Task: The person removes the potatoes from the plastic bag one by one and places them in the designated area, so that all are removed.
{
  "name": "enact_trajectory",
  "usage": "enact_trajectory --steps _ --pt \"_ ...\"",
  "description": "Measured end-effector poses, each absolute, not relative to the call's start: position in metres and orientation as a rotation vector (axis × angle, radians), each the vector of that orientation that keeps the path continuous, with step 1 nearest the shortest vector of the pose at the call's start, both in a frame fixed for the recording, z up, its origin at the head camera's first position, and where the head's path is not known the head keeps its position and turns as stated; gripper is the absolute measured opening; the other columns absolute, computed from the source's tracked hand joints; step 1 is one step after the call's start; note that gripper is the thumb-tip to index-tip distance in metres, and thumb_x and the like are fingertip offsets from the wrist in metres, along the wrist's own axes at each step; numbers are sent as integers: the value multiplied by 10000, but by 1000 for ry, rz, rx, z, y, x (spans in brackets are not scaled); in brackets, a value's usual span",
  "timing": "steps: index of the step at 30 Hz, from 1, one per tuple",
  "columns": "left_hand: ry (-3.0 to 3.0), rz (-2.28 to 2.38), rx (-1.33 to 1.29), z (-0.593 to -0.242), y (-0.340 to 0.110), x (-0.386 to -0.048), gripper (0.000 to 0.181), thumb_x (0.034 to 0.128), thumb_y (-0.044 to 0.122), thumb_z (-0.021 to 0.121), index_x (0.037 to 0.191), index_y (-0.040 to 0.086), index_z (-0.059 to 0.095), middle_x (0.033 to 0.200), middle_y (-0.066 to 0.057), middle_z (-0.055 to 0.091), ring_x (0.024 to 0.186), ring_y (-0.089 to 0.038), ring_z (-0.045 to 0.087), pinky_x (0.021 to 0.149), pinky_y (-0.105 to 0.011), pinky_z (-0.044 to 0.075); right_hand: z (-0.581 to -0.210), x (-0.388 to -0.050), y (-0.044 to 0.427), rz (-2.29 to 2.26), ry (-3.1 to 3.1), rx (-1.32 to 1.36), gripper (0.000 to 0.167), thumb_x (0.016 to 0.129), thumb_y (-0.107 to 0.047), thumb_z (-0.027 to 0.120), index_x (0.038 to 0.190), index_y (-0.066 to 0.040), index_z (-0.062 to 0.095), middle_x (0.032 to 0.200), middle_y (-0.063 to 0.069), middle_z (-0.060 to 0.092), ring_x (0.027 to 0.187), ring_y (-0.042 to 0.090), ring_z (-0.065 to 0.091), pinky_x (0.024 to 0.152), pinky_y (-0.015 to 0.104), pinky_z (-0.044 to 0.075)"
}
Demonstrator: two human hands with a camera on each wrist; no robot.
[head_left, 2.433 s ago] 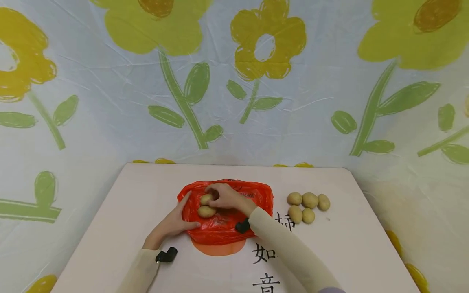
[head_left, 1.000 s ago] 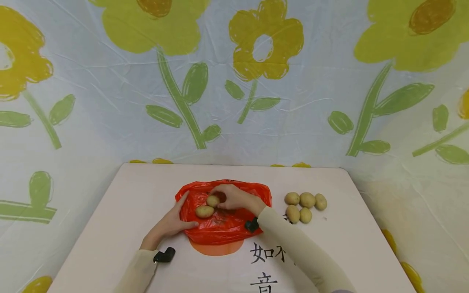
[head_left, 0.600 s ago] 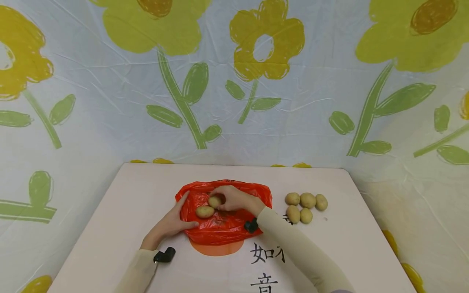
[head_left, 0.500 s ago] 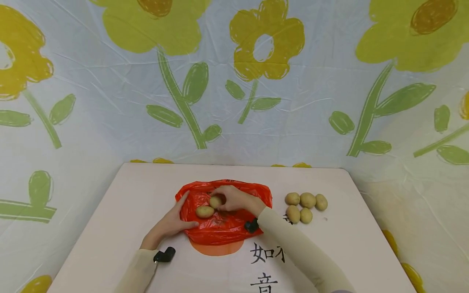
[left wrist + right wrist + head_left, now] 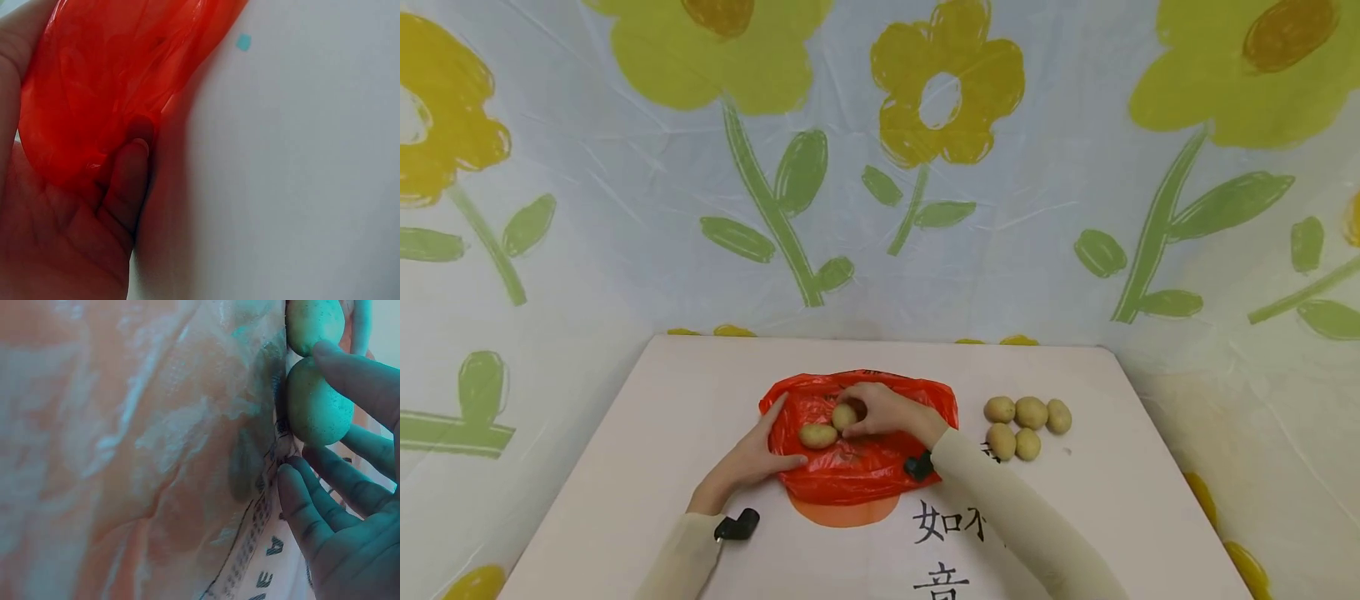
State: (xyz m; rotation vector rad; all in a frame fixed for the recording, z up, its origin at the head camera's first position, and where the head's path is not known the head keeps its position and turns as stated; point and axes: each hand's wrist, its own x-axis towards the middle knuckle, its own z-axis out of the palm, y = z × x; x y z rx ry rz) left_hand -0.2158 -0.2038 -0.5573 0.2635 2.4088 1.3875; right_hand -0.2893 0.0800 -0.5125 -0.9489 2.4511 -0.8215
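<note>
A red plastic bag (image 5: 880, 479) lies spread at the middle of the table with its sides raised. My left hand (image 5: 752, 454) holds its left end; in the left wrist view the red plastic bulges against my palm (image 5: 62, 244). Inside the bag my right hand (image 5: 883, 411) grips a potato (image 5: 844, 417) between thumb and fingers, and the right wrist view shows this potato (image 5: 317, 406) too. Touching it or almost so is a second potato (image 5: 817, 435), to its left. My right hand hides part of the bag's far side.
Several potatoes (image 5: 1031, 412) sit in two rows on the pale table (image 5: 700, 375), right of the bag. Black characters (image 5: 942, 522) and an orange shape (image 5: 842, 512) are printed on the tabletop. A flowered cloth (image 5: 1000, 275) hangs behind and at both sides.
My right hand has moved the gripped potato a little right and nearer, from behind the second potato to its right side. My left hand stays at the bag's left end.
</note>
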Motion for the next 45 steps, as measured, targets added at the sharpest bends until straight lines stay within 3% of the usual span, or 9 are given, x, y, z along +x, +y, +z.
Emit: enact_trajectory --steps 14,22,35,45 --pt "2416 1347 238 -554 -202 -215 1160 836 457 825 1669 261 42 1692 -201 196 1513 -482 280 1168 -650 357 -516 -281 84 -853 2431 -956 662 894 -319 819 1471 -145 545 1426 -4 587 1229 135 567 1073 317 511" --pt "2434 1340 248 -554 -201 -214 1147 844 451 816 1669 256 44 1693 -200 193 1514 -488 275 1165 -663 352 -516 -280 83 -924 2403 -919 650 894 -278 822 1469 -146 548 1404 -3 587 1208 145 565 1068 328 512" --pt "2437 1329 255 -554 -201 -216 1156 839 469 815 1669 276 33 1705 -186 171 1535 -479 234 1189 -678 298 -516 -281 84 -952 2428 -885 469 929 -215 776 1364 -138 620 1281 6 636 1111 151 578 1008 304 535" --pt "2430 1336 250 -555 -201 -214 1158 836 463 821 1668 263 40 1694 -199 190 1519 -485 266 1176 -664 334 -518 -278 78 -924 2443 -872 500 914 -259 795 1365 -142 613 1323 25 604 1142 154 558 1019 301 528"
